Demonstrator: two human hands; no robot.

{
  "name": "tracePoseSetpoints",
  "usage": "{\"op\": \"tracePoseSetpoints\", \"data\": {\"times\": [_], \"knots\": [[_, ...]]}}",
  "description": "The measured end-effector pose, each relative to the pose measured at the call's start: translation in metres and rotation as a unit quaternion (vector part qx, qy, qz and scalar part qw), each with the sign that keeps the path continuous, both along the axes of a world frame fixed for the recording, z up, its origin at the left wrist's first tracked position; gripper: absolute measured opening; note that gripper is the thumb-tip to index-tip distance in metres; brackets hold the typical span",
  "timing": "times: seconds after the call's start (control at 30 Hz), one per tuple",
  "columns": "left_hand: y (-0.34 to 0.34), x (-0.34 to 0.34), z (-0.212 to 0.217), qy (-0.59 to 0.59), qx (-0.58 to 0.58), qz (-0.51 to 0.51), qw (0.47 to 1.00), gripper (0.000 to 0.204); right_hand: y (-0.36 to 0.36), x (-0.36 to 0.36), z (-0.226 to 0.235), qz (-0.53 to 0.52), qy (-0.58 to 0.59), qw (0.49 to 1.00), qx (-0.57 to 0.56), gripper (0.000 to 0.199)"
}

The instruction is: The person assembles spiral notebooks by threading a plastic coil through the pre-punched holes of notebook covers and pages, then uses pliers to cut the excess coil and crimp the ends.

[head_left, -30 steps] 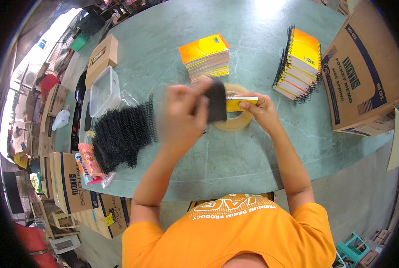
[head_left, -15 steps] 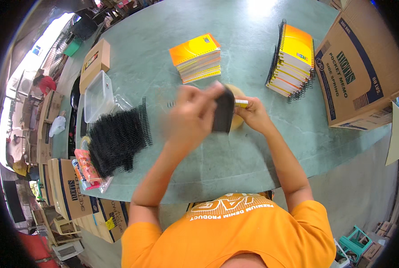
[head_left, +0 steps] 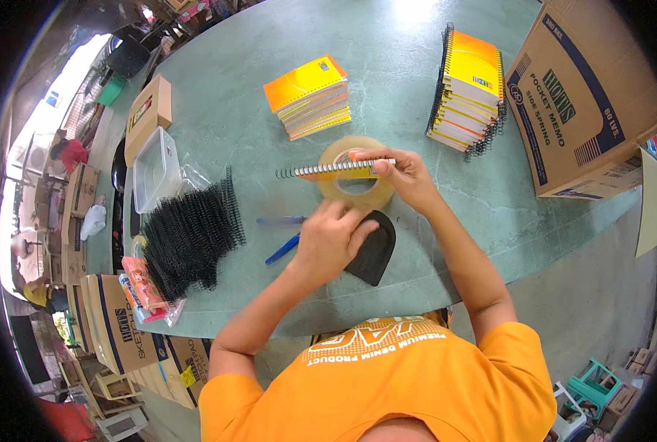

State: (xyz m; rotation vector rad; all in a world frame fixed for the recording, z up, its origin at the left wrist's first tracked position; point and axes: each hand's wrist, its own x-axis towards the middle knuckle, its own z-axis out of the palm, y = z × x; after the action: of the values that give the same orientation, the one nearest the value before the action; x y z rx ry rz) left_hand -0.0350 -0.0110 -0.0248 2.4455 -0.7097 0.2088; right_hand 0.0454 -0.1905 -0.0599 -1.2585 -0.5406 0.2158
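Note:
My right hand [head_left: 408, 179] pinches one end of a small coil-bound notebook [head_left: 343, 169]. It is held edge-on above a wide roll of clear tape [head_left: 376, 195], its coil running past the cover at the left end. Below it, my left hand [head_left: 327, 243] is closed, fingers curled over the hidden end of a blue-handled tool like pliers [head_left: 283, 249]. Its two handles stick out to the left, the upper one blurred. A black rounded pad [head_left: 375, 254] lies on the table beside the left hand, its edge under the thumb.
Loose black coils [head_left: 196, 236] are heaped at left, by a clear plastic tub [head_left: 157, 171] and a small brown box [head_left: 149, 110]. Farther off stands a stack of yellow-orange notebooks [head_left: 310, 96]. Coil-bound notebooks [head_left: 470, 88] are piled beside a large carton [head_left: 586, 110] at right.
The black pad has gone from upright by my hands to lying on the table. My left hand has moved down toward me. The notebook's coiled edge and the blue handles now show.

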Motion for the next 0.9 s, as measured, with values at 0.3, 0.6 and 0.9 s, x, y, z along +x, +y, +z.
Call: {"op": "tracePoseSetpoints", "data": {"times": [0.3, 0.6, 0.9], "knots": [[0.002, 0.063, 0.037, -0.102, 0.088, 0.035, 0.990, 0.025, 0.001, -0.008, 0.006, -0.064, 0.032, 0.997, -0.021, 0.021], [-0.026, 0.076, 0.026, -0.093, -0.038, -0.084, 0.991, 0.019, -0.006, -0.008, -0.001, -0.090, 0.004, 0.985, -0.148, 0.014], [-0.028, 0.081, 0.019, -0.122, -0.050, -0.127, 0.983, 0.016, -0.007, -0.004, -0.023, -0.128, -0.012, 0.979, -0.157, 0.013]]}}
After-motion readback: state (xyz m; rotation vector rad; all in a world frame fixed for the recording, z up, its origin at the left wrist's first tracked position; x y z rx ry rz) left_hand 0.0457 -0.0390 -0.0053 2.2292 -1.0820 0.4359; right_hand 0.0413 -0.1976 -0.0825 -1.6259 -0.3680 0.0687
